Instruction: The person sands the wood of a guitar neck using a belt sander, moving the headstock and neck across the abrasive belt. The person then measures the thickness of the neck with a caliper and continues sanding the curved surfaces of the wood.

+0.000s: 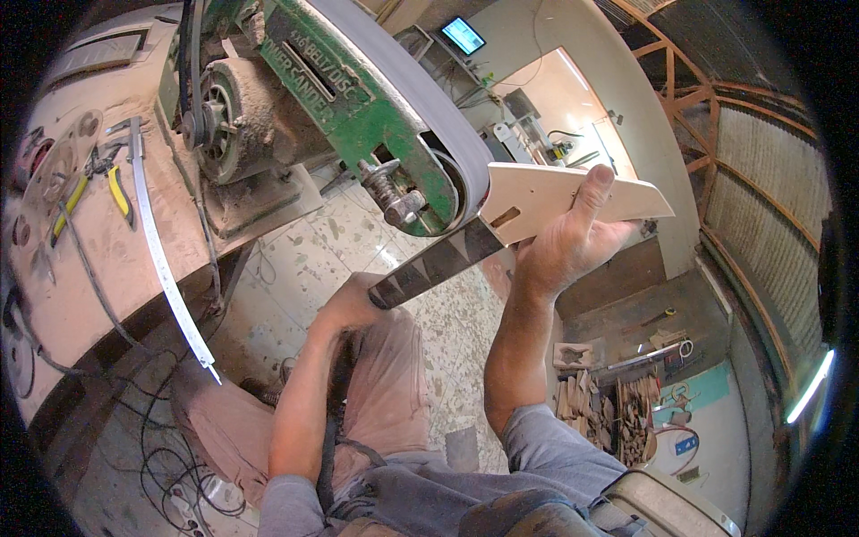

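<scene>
A guitar neck (438,267) lies across in front of me, with a dark fretboard and pale triangular inlays. At its right end is a pale wood headstock (548,190), pointed, with a small slot by the fretboard. My left hand (349,307) wraps round the neck's lower left part; its fingers are mostly hidden. My right hand (573,246) holds the headstock, thumb on its upper face and fingers beneath. The headstock's left edge is at the rounded end of the grey sanding belt (420,89) on a green belt sander (353,121); contact cannot be told exactly.
A dusty motor (237,121) stands behind the sander. On the workbench (107,242) at left lie a long metal ruler (161,251) and yellow-handled pliers (120,192). Cables (161,447) coil on the floor. Wood pieces (608,416) are stacked at the right.
</scene>
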`<action>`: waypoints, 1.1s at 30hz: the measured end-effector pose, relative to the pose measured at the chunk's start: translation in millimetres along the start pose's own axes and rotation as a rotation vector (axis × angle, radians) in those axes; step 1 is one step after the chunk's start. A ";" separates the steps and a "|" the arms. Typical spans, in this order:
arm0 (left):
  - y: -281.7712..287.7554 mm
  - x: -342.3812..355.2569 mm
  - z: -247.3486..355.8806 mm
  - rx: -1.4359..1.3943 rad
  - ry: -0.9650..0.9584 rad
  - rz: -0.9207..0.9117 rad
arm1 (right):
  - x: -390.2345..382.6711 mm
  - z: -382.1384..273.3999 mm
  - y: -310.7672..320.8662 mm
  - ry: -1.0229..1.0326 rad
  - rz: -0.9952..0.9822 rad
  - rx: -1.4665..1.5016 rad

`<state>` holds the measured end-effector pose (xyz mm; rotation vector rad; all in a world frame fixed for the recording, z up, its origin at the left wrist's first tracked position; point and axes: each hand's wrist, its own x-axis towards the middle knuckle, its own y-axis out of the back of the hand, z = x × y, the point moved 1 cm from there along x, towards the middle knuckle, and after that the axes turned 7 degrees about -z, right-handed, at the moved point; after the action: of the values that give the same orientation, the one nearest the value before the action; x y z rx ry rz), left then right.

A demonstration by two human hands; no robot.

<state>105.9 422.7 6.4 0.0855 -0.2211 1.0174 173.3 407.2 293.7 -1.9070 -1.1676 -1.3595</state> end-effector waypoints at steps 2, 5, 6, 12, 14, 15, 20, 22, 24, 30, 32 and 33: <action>-1.4 -0.3 -1.2 -0.025 -0.028 0.003 | -1.0 0.5 1.2 -0.037 -0.011 0.038; -5.1 -1.8 -6.6 0.005 -0.060 0.090 | 4.4 11.6 2.9 -0.146 -0.093 0.214; -7.2 -2.7 -5.3 0.028 -0.044 0.119 | 7.2 17.6 5.0 -0.148 -0.097 0.224; -7.3 -3.7 -2.0 0.022 -0.058 0.237 | 16.7 21.9 -2.2 -0.167 -0.142 0.289; -3.5 -2.8 -1.8 0.029 -0.089 0.264 | 17.5 16.8 -8.1 -0.179 -0.152 0.281; -2.4 -3.2 -0.5 0.011 -0.107 0.261 | 16.8 17.9 -7.7 -0.165 -0.135 0.271; -2.1 -2.5 2.1 0.058 -0.053 0.166 | 8.5 19.8 0.7 -0.122 -0.088 0.189; -1.6 -1.5 3.6 0.033 -0.087 0.138 | 7.8 18.6 1.9 -0.119 -0.086 0.191; -2.8 -0.5 0.0 0.013 -0.095 0.128 | 8.1 18.2 3.4 -0.095 -0.075 0.167; -16.4 6.0 -17.1 0.087 -0.118 0.305 | 7.7 14.3 5.5 -0.183 -0.110 0.271; -24.8 4.7 -21.4 0.221 -0.135 0.433 | 11.3 25.3 11.3 -0.264 -0.142 0.440; -28.5 2.4 -20.6 0.278 -0.137 0.496 | 12.8 28.8 11.6 -0.287 -0.143 0.494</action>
<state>134.3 413.3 -12.3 0.3675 -0.2299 1.5350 198.9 428.9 295.9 -1.7075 -1.6290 -0.7715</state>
